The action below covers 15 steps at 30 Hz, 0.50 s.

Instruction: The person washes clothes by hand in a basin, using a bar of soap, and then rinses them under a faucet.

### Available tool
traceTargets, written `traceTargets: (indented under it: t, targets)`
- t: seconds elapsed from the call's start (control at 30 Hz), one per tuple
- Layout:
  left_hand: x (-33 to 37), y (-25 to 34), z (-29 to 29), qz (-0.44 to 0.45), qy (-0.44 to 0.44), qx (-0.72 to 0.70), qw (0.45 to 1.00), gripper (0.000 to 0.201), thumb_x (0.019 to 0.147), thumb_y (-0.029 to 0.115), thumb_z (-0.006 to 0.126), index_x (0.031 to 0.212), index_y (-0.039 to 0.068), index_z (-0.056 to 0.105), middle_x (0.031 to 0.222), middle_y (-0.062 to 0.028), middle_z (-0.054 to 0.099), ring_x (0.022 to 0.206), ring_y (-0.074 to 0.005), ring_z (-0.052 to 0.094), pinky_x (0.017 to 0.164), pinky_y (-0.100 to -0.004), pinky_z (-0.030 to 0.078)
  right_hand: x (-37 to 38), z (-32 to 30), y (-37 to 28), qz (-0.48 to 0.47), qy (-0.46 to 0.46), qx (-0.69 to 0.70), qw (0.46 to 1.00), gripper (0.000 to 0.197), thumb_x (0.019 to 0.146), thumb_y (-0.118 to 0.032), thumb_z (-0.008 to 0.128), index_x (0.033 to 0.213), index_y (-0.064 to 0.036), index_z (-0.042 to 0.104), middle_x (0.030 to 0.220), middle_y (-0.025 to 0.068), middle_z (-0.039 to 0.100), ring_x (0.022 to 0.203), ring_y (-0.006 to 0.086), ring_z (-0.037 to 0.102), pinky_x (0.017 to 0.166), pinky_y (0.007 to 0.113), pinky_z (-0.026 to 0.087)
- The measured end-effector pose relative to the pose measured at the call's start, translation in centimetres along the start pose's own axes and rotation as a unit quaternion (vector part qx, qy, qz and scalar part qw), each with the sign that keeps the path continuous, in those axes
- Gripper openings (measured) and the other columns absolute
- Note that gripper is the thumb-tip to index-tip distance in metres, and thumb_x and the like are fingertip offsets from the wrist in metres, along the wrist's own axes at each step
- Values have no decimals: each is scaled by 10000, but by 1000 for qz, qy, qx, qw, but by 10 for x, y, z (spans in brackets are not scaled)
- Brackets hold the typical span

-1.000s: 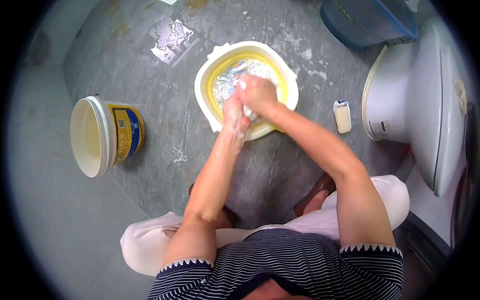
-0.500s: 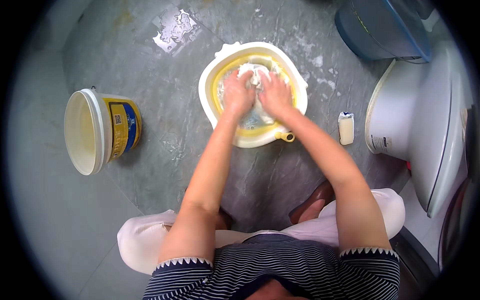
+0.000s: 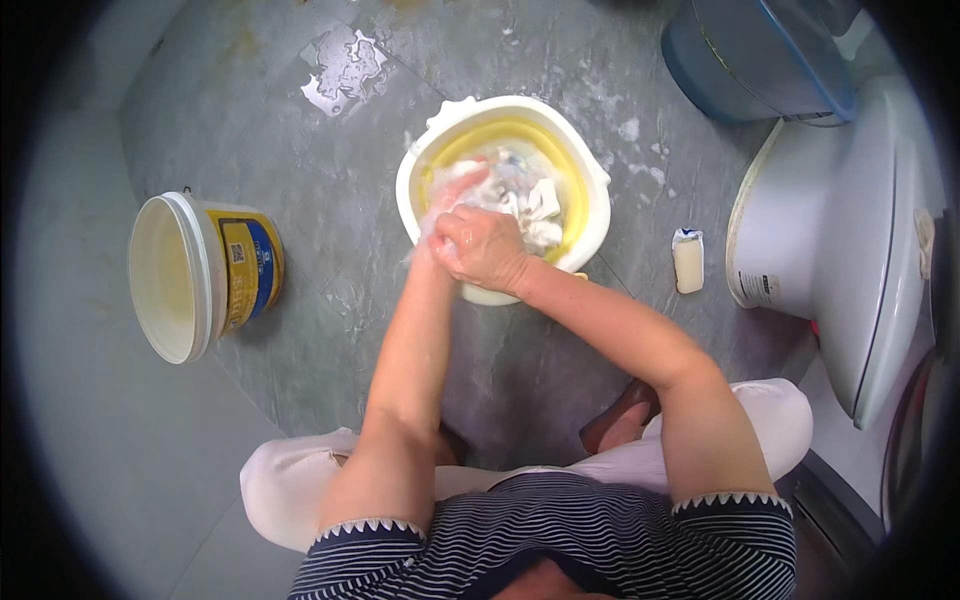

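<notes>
A white basin with a yellow inside (image 3: 590,195) stands on the wet grey floor in front of me. It holds soapy water and a pale wet cloth (image 3: 530,200). My left hand (image 3: 445,215) and my right hand (image 3: 485,250) are pressed together at the basin's near left rim, both closed on a bunch of the wet cloth. Foam covers the fingers of my left hand. The rest of the cloth trails back into the basin.
A white and yellow bucket (image 3: 200,275) lies on its side at the left. A bar of soap (image 3: 687,262) lies on the floor right of the basin. A blue tub (image 3: 750,60) and a white toilet (image 3: 850,240) stand at the right. My knees are bent low.
My hands have pulled back from the middle of the basin to its near left rim, still rubbing the cloth. The view has shifted slightly.
</notes>
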State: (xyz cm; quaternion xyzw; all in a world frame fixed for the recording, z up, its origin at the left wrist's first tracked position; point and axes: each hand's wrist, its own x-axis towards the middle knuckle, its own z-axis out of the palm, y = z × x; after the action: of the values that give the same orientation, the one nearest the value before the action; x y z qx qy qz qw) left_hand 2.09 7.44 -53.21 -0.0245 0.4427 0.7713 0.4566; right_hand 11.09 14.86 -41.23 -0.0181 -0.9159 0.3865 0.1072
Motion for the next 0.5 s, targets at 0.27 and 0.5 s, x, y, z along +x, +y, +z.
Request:
traceTargets:
  t: [0.27,0.5]
  targets:
    - [-34,45,92,75,187,406,891,351,727,110,526,1059,-2,509,942,-179,565,801,-285,567,686,-354,455,5,-29,99,203,110,-129,964,305,772,-318,543,1002,-119,536,920,116,570,893,281,522,757,410,386]
    - [-30,20,89,-48,151,511,845,596,768,313,560,1237,6,358,1115,-212,468,1021,-310,483,837,-400,404,0,-18,111,205,-144,-239,938,292,742,-194,547,1008,-73,543,842,128,611,810,309,571,685,430,394]
